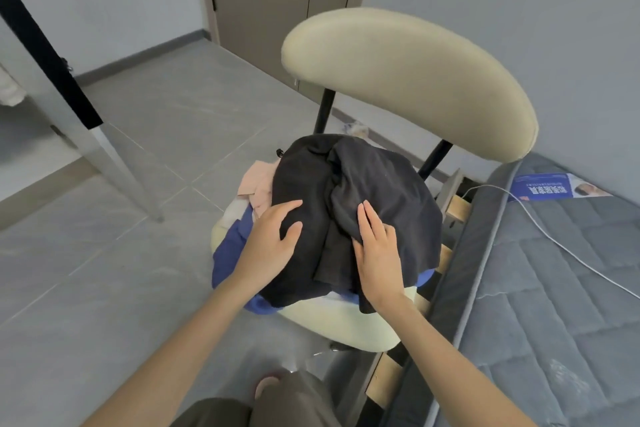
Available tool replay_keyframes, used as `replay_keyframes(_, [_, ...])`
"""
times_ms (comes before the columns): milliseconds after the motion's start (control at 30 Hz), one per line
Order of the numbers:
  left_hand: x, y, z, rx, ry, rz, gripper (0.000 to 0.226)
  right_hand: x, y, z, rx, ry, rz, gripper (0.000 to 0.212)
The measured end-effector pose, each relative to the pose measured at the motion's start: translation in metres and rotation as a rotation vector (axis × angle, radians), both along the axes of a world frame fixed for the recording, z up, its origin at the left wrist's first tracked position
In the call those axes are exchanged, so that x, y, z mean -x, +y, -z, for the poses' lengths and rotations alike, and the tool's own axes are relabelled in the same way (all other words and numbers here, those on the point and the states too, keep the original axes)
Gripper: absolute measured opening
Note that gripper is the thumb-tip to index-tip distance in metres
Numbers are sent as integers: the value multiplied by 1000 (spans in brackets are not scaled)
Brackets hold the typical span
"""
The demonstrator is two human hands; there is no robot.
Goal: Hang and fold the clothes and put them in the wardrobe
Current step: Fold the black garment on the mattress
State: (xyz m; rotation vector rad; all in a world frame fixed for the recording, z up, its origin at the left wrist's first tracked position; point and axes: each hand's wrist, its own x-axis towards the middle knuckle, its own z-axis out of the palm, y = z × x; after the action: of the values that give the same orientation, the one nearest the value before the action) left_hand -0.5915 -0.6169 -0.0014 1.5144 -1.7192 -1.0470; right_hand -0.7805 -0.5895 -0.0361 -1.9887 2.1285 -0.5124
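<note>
A heap of clothes lies on the seat of a cream chair (408,80). On top is a crumpled black garment (377,191). Under it I see a blue garment (228,253) at the left and a pale pink one (258,187) at the far left. My left hand (273,239) rests on the left part of the black garment with fingers spread and nearly straight. My right hand (377,246) lies flat on a fold of the same garment, fingers straight and together. Neither hand grips the cloth.
A grey quilted mattress (554,288) on a slatted bed frame sits right of the chair, with a white cable (554,239) across it. A closed brown door (277,3) stands behind the chair. A mirror with a black edge (45,55) leans at the left. The floor is grey tile.
</note>
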Motion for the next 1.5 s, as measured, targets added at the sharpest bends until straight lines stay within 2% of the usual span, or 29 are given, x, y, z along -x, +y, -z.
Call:
replay_keyframes(133, [1,18,0,80,5,-20,39,21,-1,-15,68,-6,-132,44])
replay_keyframes(267, [11,41,-28,146,18,-14,41,42,8,-57,123,-148,-179,33])
replay_keyframes(367, [23,54,-55,229,11,15,44,58,19,-98,261,-69,-151,39])
replay_keyframes(433, [36,61,-74,277,4,35,48,65,29,-128,340,-54,-159,34])
replay_keyframes(567, [68,78,-105,380,-6,145,62,76,60,-189,450,-312,-255,26])
replay_keyframes(700, [96,92,-121,435,3,302,79,96,95,-234,414,-376,-370,26])
replay_keyframes(767, [108,99,-126,439,-21,320,79,105,115,-251,447,-433,-382,28])
replay_keyframes(867, [124,107,-128,436,-112,282,49,121,141,-271,558,-498,-301,31])
replay_keyframes(933, [135,113,-132,438,-52,297,24,134,156,-283,635,-520,-226,36])
replay_keyframes(1000, [147,122,-142,412,51,358,12,149,169,-291,706,-534,-135,42])
replay_keyframes(1133, [182,138,-172,412,156,463,13,188,190,-304,817,-513,66,47])
replay_keyframes(1300, [253,160,-201,432,252,573,11,244,212,-309,830,-328,430,42])
replay_keyframes(1433, [314,176,-200,379,246,632,22,291,239,-291,850,-266,662,41])
replay_keyframes(1500, [340,185,-186,329,233,664,18,315,255,-276,813,-241,725,41])
